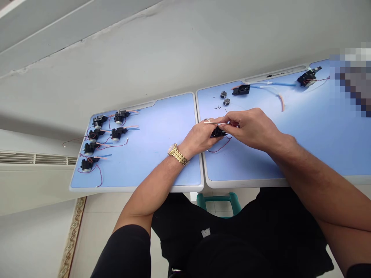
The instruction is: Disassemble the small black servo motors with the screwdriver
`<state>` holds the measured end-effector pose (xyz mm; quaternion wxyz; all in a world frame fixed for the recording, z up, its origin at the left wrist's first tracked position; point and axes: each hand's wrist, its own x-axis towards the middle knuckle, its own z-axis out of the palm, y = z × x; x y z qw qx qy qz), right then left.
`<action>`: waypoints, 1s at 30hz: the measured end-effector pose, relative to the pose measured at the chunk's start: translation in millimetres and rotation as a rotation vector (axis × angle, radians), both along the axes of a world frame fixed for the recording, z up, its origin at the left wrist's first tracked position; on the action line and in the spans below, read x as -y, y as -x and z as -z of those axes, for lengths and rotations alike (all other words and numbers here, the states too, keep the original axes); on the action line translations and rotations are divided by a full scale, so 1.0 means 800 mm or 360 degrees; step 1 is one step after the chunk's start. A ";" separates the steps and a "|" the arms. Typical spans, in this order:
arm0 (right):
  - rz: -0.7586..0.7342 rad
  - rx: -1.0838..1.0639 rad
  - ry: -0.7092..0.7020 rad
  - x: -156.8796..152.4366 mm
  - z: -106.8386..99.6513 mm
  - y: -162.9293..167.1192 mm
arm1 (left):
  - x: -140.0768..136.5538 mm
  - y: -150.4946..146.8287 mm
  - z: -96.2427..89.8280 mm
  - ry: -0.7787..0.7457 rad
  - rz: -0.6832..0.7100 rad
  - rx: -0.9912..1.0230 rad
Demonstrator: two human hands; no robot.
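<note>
My left hand [201,135], with a gold watch [178,153] on its wrist, is closed round a small black plastic assembly [218,132], low over the right table. A thin dark red wire [222,147] trails from that part. In my right hand [251,126] is a screwdriver [217,123] with a dark red handle. Its slim metal shaft points left, level across the top of the black assembly and my left fingers. Much of the assembly is hidden by my fingers.
On the left table [162,154] sit several black assemblies [118,133] with wires and blue tubes. Behind my hands lie two round dark parts [226,101], tiny loose pieces [218,107], a black housing [242,90] with tubing and another black assembly [307,77]. A green stool [218,199] stands below.
</note>
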<state>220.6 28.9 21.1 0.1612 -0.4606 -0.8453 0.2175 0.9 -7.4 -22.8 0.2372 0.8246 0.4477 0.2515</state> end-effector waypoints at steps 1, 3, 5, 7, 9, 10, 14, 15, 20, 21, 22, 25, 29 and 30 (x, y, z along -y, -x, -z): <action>-0.0020 0.0017 -0.0007 0.000 0.000 -0.001 | 0.001 0.000 0.000 -0.0012 -0.0007 -0.0033; -0.0072 0.0064 -0.0048 0.000 0.000 -0.002 | 0.003 0.000 0.001 -0.0037 -0.0032 -0.0086; -0.0141 0.0134 -0.0124 0.002 0.000 -0.002 | 0.004 0.000 0.001 -0.0057 -0.0046 -0.0118; -0.0206 0.0213 -0.0202 0.004 0.000 -0.001 | 0.004 0.000 0.002 -0.0068 -0.0050 -0.0141; -0.0243 0.0284 -0.0233 0.005 0.000 0.000 | 0.004 0.001 0.004 -0.0071 -0.0068 -0.0169; -0.0250 0.0314 -0.0230 0.006 0.000 0.001 | 0.003 0.001 0.005 -0.0070 -0.0082 -0.0180; -0.0232 0.0336 -0.0152 0.004 -0.002 0.000 | 0.001 0.004 0.006 -0.0039 -0.0099 -0.0157; -0.0210 0.0310 -0.0123 0.002 -0.003 -0.001 | 0.001 0.005 0.006 -0.0024 -0.0104 -0.0143; -0.0018 0.0226 -0.0020 -0.016 0.000 -0.009 | -0.004 0.013 0.004 0.0076 -0.0232 -0.0060; 0.0037 0.0249 -0.0031 -0.020 0.003 -0.009 | -0.004 0.014 0.003 0.0100 -0.0242 -0.0039; 0.0101 0.0283 -0.0049 -0.025 0.008 -0.010 | -0.004 0.015 0.003 0.0124 -0.0237 -0.0020; 0.0293 0.0377 -0.0113 -0.037 0.026 -0.009 | -0.005 0.017 0.000 0.0172 -0.0164 0.0014; 0.0320 0.0329 -0.0190 -0.050 0.049 -0.008 | -0.006 0.018 -0.001 0.0170 -0.0105 0.0051; 0.0318 0.0292 -0.0211 -0.052 0.053 -0.009 | -0.006 0.018 -0.001 0.0171 -0.0106 0.0069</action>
